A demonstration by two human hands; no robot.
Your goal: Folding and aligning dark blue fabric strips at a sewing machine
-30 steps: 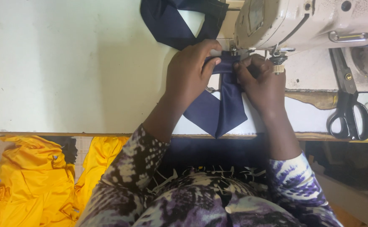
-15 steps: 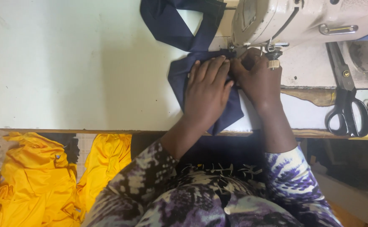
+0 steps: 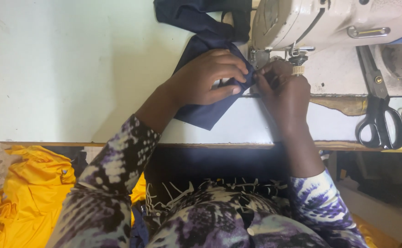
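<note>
A pale, off-white sewing table fills the upper part of the view, with a cream-coloured industrial sewing machine standing at its far right end. Directly in front of the machine's needle area lies a piece of dark navy fabric, folded to a point that hangs toward the table's near edge, while the rest of the cloth trails away behind it, bunched just left of the machine head. The left hand lies flat on the fabric just left of the needle, fingers stretched and close together, pressing the cloth down with the fingertips at its right edge. The right hand sits just in front of the machine, touching the left fingertips; its fingers are curled in and pinch the fabric's edge below the presser foot, though the exact grip is hidden. To the right of the machine, black-handled scissors lie on the table with blades pointing away. Below the table's near edge, well left of the machine, a heap of bright yellow cloth lies on the floor. Purple-and-white patterned sleeves cover both arms.
</note>
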